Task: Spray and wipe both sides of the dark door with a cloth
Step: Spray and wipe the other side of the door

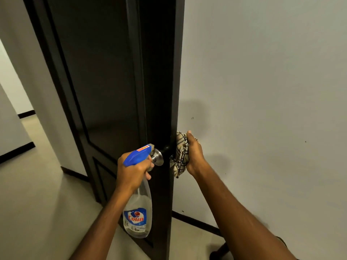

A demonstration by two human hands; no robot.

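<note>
Standing close to the dark door [105,72], swung open and seen nearly edge-on beside the pale wall [262,72]. Clutched the spray bottle [138,212] in the left grip [132,169], closed tight round the neck just under the blue trigger head. Held bottle roughly upright, with clear body and blue-red label hanging below the fist. Pointed nozzle toward the metal knob [157,156] on the near face of the door; tip just beside the knob, touching or not, could not tell. Bunched the checked cloth [180,154] in the right grip [194,154], closed on it with one fingertip showing above the wad. Pressed cloth against the far side of the door's edge, at knob height, between door and wall. Left a small bit of metal showing at the cloth's left edge; too covered to identify. Reached both bare forearms up from the bottom of the view, one on either side of the door's edge. Logged pale floor [37,203] at left, dark skirting [197,222] along the wall base, and an opening to a further room at far left.
</note>
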